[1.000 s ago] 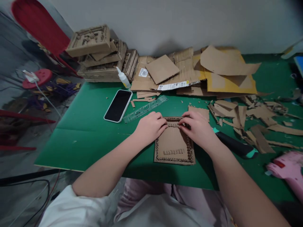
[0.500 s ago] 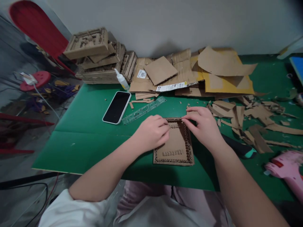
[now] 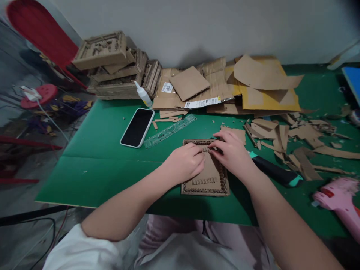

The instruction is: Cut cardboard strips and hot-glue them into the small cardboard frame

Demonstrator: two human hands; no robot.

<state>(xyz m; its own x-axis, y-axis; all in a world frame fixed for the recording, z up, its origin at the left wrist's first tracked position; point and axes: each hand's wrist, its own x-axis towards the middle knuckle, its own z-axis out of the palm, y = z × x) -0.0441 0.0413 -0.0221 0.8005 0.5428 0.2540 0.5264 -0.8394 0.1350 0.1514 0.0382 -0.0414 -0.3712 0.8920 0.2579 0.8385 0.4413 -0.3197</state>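
Observation:
A shallow cardboard tray (image 3: 206, 193) with a corrugated rim lies flat on the green table before me. Across its floor, near the close end, runs a ribbed cardboard strip (image 3: 204, 181). A second corrugated cardboard strip (image 3: 206, 149) is at the far end, between my fingertips. My left hand (image 3: 187, 161) rests over the tray's left side, fingers curled together at this strip's left end. From the right, my right hand (image 3: 232, 152) reaches over the rim, thumb and index finger pinched at the right end. The fingertips partly cover the strip.
A utility knife (image 3: 275, 170) and pink glue gun (image 3: 337, 198) lie right, below cardboard scraps (image 3: 281, 138). A small cardboard piece (image 3: 236, 134) lies behind my right hand. Phone (image 3: 137, 127), clear ruler (image 3: 170, 131), glue bottle (image 3: 143, 95) and stacked cardboard trays (image 3: 112, 67) are left.
My right hand has moved left and slightly down from the tray's far right corner to the far strip. My left hand has shifted slightly, its fingers now at the strip's left end.

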